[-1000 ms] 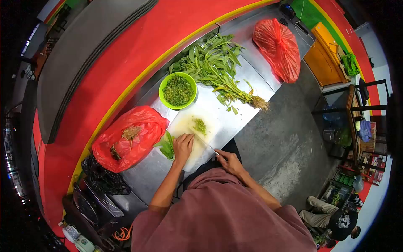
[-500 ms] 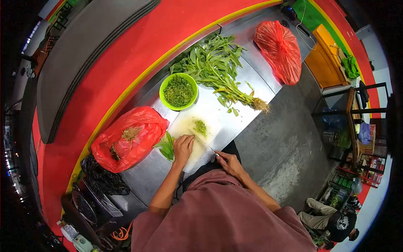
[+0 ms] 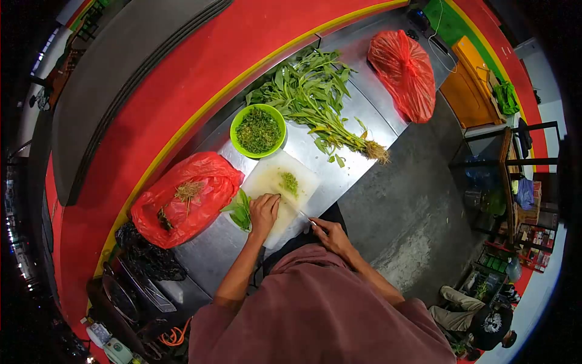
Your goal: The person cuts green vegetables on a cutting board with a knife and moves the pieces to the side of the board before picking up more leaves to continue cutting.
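On a white cutting board [image 3: 303,171] my left hand [image 3: 264,213] is closed round a bunch of leafy greens [image 3: 241,212], whose leaves stick out to the left past the board. My right hand [image 3: 330,235] grips a knife [image 3: 305,215] by its handle at the board's right edge. The blade reaches in toward my left fingertips. A small pile of finely chopped greens [image 3: 290,183] lies just beyond the blade. Behind the board stands a lime-green bowl [image 3: 234,137] filled with chopped greens [image 3: 257,131].
A large bunch of rooted greens [image 3: 309,91] lies at the back. An open red plastic bag [image 3: 209,168] with root trimmings sits left; a tied red bag [image 3: 403,73] is at the far right. A black bag [image 3: 151,255] lies near left. Another person [image 3: 479,318] is at lower right.
Almost nothing differs. Both hands, the knife and the greens stay in nearly the same place; the view has shifted only very slightly.
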`<state>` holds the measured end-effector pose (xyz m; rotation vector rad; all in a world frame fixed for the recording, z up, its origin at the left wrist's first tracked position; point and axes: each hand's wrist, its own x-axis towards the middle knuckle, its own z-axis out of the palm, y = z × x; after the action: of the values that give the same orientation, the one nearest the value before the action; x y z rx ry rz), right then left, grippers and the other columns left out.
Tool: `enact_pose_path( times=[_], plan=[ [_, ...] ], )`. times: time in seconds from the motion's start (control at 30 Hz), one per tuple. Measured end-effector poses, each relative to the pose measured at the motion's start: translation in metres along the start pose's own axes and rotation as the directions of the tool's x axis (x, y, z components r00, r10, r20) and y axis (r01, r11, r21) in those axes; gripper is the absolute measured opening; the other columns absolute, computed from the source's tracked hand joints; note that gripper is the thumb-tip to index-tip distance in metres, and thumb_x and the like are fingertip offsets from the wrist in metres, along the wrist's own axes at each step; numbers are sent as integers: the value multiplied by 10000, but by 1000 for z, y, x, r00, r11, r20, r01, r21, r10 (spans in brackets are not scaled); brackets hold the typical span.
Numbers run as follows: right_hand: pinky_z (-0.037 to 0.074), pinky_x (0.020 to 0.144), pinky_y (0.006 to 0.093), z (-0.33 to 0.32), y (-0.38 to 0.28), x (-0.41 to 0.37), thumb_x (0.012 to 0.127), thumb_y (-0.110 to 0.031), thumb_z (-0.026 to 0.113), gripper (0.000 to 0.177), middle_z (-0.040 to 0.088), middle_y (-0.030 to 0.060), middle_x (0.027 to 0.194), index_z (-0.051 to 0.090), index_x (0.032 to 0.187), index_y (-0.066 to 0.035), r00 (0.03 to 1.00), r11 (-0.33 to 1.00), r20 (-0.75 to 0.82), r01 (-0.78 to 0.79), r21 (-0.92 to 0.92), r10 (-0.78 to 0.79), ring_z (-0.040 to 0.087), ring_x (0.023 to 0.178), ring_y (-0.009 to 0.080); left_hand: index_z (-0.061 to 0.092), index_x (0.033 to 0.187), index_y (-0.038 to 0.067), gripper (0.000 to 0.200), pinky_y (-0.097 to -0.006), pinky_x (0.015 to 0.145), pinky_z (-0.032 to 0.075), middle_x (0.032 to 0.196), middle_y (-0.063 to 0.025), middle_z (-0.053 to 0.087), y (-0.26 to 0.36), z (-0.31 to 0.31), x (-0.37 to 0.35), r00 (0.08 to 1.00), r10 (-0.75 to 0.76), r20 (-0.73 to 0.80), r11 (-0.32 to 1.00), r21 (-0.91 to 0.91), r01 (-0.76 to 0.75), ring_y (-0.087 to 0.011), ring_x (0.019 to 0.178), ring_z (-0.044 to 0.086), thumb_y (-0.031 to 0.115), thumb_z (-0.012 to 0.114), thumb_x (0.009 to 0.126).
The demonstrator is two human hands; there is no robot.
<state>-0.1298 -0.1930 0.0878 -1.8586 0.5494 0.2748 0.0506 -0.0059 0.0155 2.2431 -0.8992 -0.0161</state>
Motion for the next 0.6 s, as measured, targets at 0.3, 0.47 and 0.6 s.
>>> enact_pose_path(
  times=[0.3,0.47,0.6],
  plan=[
    [542,788,433,9,16,15,1024,-184,600,344,720,260,1004,658,1335,-49,997,996,-5,78,-53,-78,714,877,387,755,1035,73,144,-422,769,424,944,-53,703,-2,1,-2,1000,-13,18,1000,-2,13,-273,853,657,106,726,898],
    [547,813,430,12,-7,39,1035,-172,587,341,715,270,1021,647,1339,-31,992,991,4,127,-35,-127,720,918,392,762,1030,81,150,-423,778,431,958,-59,720,1,-1,0,999,-20,29,999,34,19,-274,879,673,102,747,883],
    [547,801,405,16,-10,37,1045,-181,583,342,718,270,1014,646,1341,-21,998,997,-3,70,45,-70,735,874,324,766,1016,81,140,-405,766,432,962,-65,728,-1,2,-2,999,-11,-40,1000,-10,10,-274,881,681,94,748,878]
  ],
)
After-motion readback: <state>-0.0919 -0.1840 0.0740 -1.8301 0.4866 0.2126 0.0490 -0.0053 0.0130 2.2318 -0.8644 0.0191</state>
